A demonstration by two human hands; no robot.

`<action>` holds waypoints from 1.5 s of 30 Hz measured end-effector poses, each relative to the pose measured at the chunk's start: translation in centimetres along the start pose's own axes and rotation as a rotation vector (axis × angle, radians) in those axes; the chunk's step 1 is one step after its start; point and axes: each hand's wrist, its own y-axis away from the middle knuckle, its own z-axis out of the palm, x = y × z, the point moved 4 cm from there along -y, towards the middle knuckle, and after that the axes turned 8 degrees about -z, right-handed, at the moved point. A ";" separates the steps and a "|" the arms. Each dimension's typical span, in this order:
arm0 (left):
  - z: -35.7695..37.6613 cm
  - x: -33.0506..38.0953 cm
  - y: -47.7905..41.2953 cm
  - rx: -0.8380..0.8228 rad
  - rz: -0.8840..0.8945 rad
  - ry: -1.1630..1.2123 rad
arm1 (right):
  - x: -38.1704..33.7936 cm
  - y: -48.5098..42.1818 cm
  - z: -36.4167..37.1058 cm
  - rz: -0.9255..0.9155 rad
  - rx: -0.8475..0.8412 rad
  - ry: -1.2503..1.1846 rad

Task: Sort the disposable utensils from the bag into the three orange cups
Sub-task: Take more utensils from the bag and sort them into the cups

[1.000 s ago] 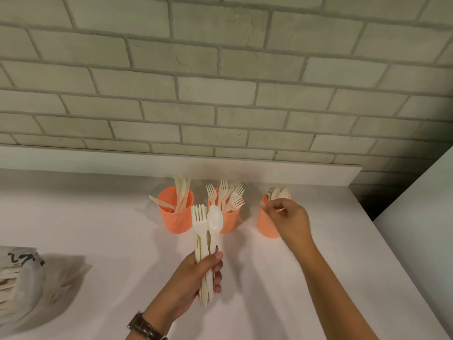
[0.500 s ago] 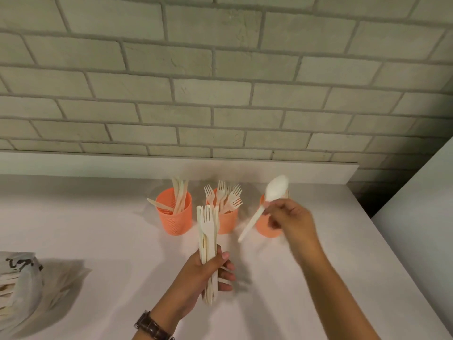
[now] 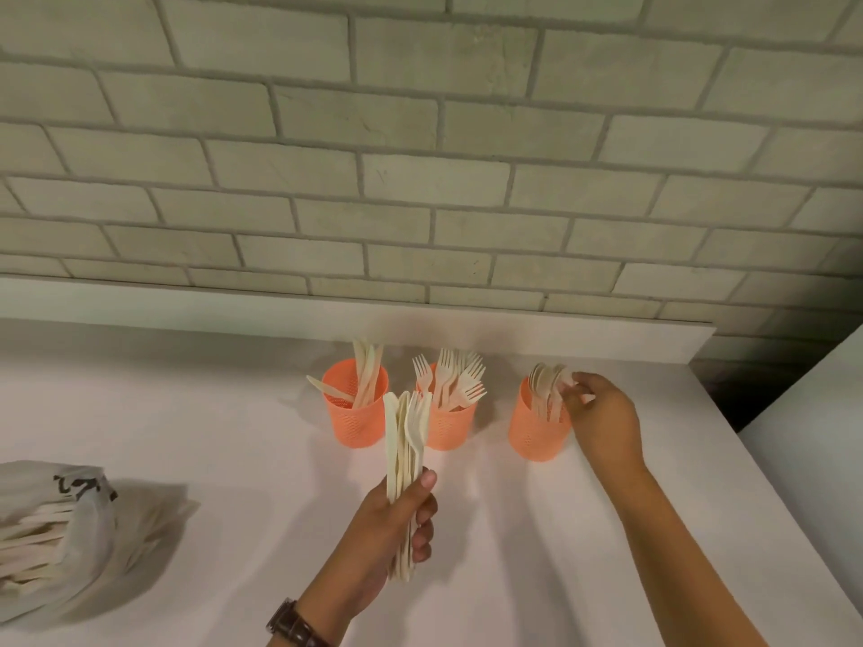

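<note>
Three orange cups stand in a row near the back ledge. The left cup [image 3: 355, 427] holds knives [image 3: 366, 373], the middle cup [image 3: 450, 429] holds forks [image 3: 457, 375], and the right cup [image 3: 532, 436] holds spoons [image 3: 544, 387]. My left hand [image 3: 387, 539] grips a bundle of cream utensils [image 3: 404, 441] upright, in front of the left and middle cups. My right hand [image 3: 607, 422] is at the rim of the right cup, its fingertips pinched on the top of a spoon standing in it. The grey bag [image 3: 56, 530] with more utensils lies at the left edge.
The white table [image 3: 233, 459] ends at a raised ledge [image 3: 187, 305] under a brick wall. Its right edge runs diagonally past my right forearm, with a dark gap and a white panel [image 3: 812, 436] beyond it.
My right hand carried a spoon from in front of the right cup down into it. The bundle in my left hand has stayed roughly where it was.
</note>
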 end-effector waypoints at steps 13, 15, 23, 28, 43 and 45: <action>0.0 -1.1 -0.6 -0.020 0.068 -0.157 | -7.8 11.2 5.9 -0.030 -0.335 -0.520; -0.1 -1.2 -0.5 -0.016 0.057 -0.180 | -7.8 11.1 6.1 -0.018 -0.333 -0.506; -2.9 -1.6 -0.2 0.066 -0.046 0.137 | -8.8 4.2 5.0 -0.019 -0.108 -0.611; -3.3 -1.4 0.2 -0.003 -0.054 0.286 | -8.4 0.1 7.2 -0.137 0.023 -0.374; -2.2 -0.4 -0.2 0.201 0.120 -0.054 | -10.3 12.7 6.6 -0.034 -0.427 -0.425; -1.3 -0.2 -0.1 0.234 0.138 -0.063 | -10.6 13.4 6.5 -0.079 -0.410 -0.349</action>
